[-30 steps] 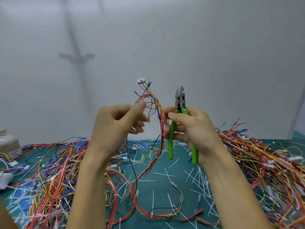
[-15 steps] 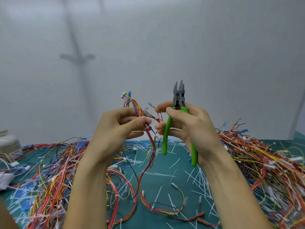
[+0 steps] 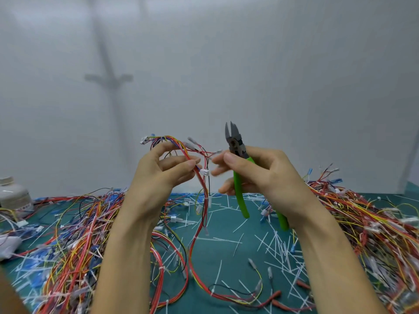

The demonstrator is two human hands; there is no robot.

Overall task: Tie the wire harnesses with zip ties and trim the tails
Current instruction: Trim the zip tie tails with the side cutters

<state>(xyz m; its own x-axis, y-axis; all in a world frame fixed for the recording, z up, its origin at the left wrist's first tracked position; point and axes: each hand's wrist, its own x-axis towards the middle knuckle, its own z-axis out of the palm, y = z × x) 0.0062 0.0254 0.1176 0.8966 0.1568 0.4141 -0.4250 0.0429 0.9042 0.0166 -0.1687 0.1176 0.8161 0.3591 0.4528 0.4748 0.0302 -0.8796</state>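
My left hand [image 3: 158, 175] is raised above the table and pinches a wire harness [image 3: 199, 184] of red, yellow, blue and black wires between thumb and fingers. The harness arches over that hand, carries white connectors, and hangs down to the green mat [image 3: 226, 232]. My right hand [image 3: 260, 175] grips green-handled flush cutters [image 3: 238, 168], jaws pointing up and slightly parted. Its fingertips are blurred and reach toward the wire ends beside the left hand.
Piles of coloured wire harnesses lie at the left [image 3: 74, 234] and at the right [image 3: 367, 223] of the mat. Several cut white zip-tie tails [image 3: 276, 245] are scattered over the mat. A white container [image 3: 13, 196] stands at the far left edge.
The left hand has lowered the harness top and bent it over toward the right hand. The cutters' jaws have parted and tilted left. The right fingertips have moved toward the wire ends.
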